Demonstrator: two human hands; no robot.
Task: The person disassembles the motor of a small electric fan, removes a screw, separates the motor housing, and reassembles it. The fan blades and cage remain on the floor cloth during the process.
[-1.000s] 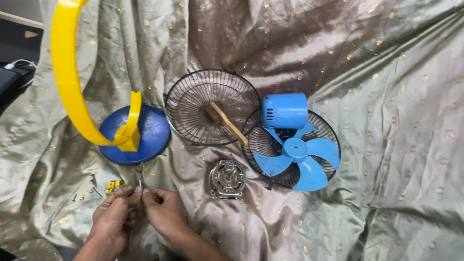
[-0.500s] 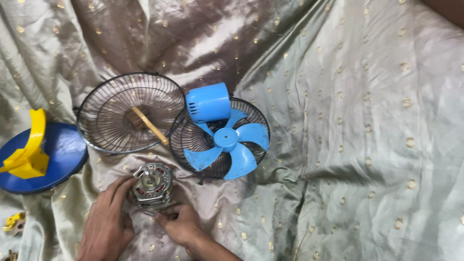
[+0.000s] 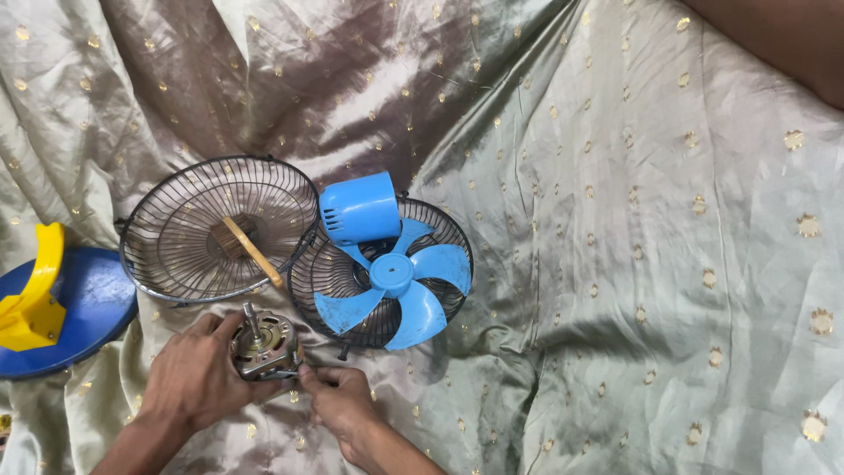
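- The left hand (image 3: 195, 374) wraps its fingers around the fan motor (image 3: 264, 347), gripping its left side; the motor sits on the cloth with its shaft pointing up.
- The right hand (image 3: 341, 400) pinches at the motor's lower right edge, thumb and forefinger closed on something too small to make out.
- Half a second ago both hands were already at the motor; since then the view has shifted a little, so the parts sit further right in the frame. A second ago the hands were working on a small item beside the blue base and the motor lay untouched.
- Just above the motor lie two black wire guards: the empty guard (image 3: 215, 230) with a wooden stick (image 3: 253, 252) resting across it, and a second guard (image 3: 382, 273) overlapping its right rim.
- One blue fan blade (image 3: 396, 286), with four vanes, lies in the second guard, and one blue motor cover (image 3: 359, 208) rests on that guard's upper edge.
- One round blue base (image 3: 83, 308) with a yellow bracket (image 3: 35, 295) lies at the left edge, partly cut off.
- The pale satin cloth (image 3: 668, 264) with gold dots spreads wide and bare to the right of the parts.
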